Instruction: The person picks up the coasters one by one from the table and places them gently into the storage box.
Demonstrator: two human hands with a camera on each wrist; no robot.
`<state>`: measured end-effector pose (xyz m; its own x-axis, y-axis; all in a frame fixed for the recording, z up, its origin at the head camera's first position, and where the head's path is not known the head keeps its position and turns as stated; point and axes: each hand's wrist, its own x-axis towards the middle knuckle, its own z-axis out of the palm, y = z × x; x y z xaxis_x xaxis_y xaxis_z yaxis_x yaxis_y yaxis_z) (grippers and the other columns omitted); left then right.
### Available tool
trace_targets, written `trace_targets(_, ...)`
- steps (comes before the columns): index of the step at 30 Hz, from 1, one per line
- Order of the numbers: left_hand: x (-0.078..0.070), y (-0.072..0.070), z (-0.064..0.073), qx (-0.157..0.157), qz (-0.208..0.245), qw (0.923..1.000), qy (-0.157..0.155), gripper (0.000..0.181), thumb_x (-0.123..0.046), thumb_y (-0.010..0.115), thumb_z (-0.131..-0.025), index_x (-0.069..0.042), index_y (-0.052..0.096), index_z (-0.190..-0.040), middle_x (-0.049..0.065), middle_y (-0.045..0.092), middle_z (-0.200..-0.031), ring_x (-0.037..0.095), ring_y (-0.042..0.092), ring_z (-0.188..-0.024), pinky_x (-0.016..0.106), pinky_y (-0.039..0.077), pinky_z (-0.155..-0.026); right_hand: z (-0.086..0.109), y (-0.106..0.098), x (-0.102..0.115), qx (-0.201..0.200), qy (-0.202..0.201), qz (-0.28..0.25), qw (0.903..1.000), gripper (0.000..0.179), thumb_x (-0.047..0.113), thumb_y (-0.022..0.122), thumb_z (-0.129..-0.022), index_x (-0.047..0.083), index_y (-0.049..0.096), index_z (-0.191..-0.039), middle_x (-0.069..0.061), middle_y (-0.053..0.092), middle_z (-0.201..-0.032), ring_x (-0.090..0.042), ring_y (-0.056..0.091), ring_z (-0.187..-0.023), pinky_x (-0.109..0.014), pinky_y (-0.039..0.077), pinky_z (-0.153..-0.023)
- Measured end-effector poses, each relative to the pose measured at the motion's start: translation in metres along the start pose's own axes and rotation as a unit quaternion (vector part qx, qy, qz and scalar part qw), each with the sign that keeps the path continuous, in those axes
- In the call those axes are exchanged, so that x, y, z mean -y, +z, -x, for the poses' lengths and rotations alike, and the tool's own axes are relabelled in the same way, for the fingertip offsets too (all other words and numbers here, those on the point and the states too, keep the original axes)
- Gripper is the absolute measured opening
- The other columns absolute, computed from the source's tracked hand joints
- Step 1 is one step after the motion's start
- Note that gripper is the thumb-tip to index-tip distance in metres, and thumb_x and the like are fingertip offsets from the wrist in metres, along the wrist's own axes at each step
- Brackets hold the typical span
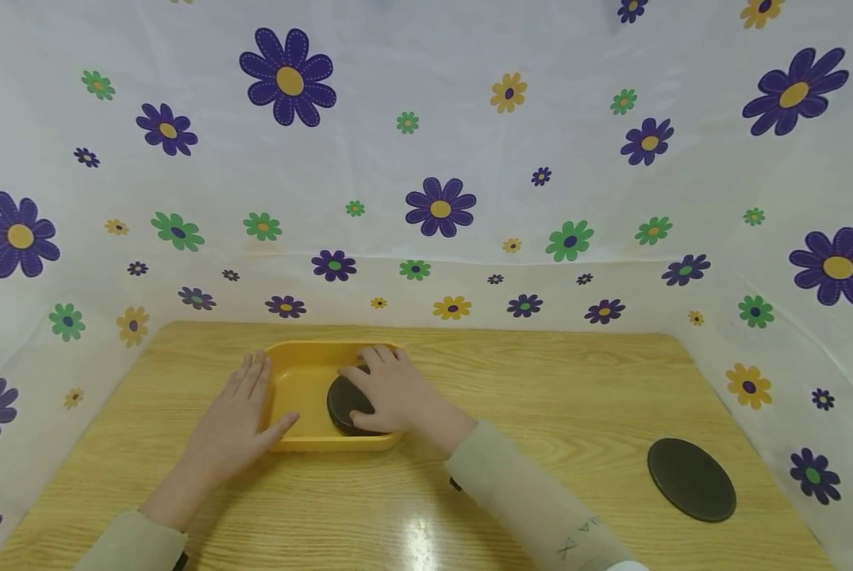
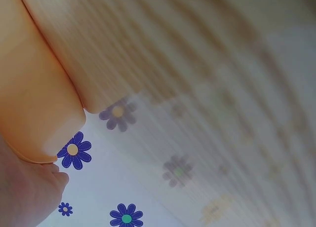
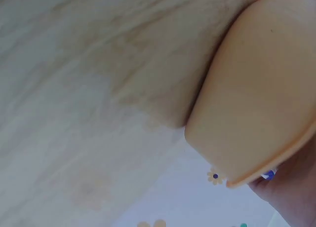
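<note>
A yellow rectangular tray (image 1: pixel 305 442) sits on the wooden table in the head view. Along its left rim lies my left hand (image 1: pixel 229 420), fingers straight and thumb spread over the near corner. My right hand (image 1: pixel 390 392) reaches over the tray's right end and grips a dark round disc-like thing (image 1: pixel 340 400) inside, thumb at its near side and fingers across its top. The palm hides the disc's right part. Both wrist views show the tray's outer wall (image 2: pixel 44 84) up close, with part of the left hand (image 2: pixel 29 192) and of the right hand (image 3: pixel 296 192).
A flat dark round disc (image 1: pixel 692 480) lies on the wooden table (image 1: pixel 540 396) at the right. White flower-printed cloth (image 1: pixel 369 159) stands behind the table and along both sides.
</note>
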<state>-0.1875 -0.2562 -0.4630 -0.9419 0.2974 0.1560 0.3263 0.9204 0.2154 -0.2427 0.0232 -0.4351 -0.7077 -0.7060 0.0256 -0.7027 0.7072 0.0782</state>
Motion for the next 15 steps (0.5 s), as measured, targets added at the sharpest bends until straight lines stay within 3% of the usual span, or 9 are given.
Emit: trace_targets(15,-0.001,0.0,0.0,-0.001,0.008,1.0,0.003,0.1,-0.059,0.054,-0.105,0.013,0.019,-0.163,0.032,0.014,-0.174,0.051,0.016,-0.162,0.059,0.019,-0.134,0.035,-0.019,-0.021,-0.028,0.001,0.019,0.9994,0.068,0.058,0.063,-0.098,0.029,0.047,-0.158,-0.01,0.049,-0.157,-0.029,0.047,-0.145,-0.05,0.045,-0.118)
